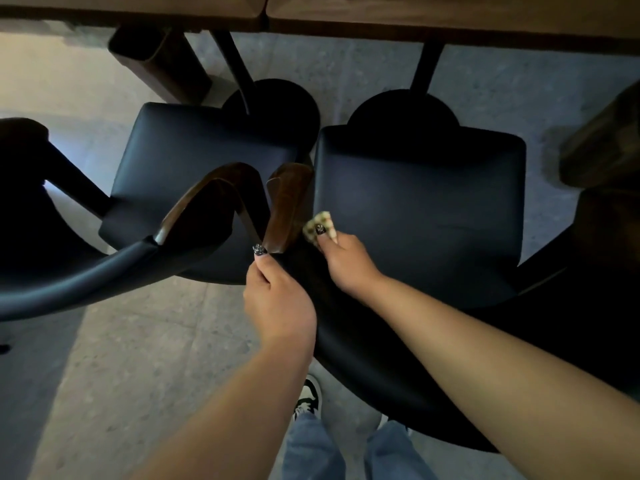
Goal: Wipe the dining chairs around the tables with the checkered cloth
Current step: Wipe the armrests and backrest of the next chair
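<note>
Two dining chairs with dark padded seats stand side by side under the table edge. The right chair (419,202) has a dark curved backrest and a wooden armrest end (285,206). My right hand (343,261) grips the bunched checkered cloth (317,225) and holds it against the inner side of that wooden armrest, by the seat's left edge. My left hand (277,299) grips the backrest where it meets the wood, thumb up beside the armrest. The left chair (187,178) has its own wooden armrest (207,199) close to it.
The wooden table edge (381,15) runs along the top, with black pedestal legs (239,71) and round bases behind the seats. Another chair (24,188) sits at the far left and a wooden one (602,147) at the right. My shoes and jeans stand on grey speckled floor (138,341).
</note>
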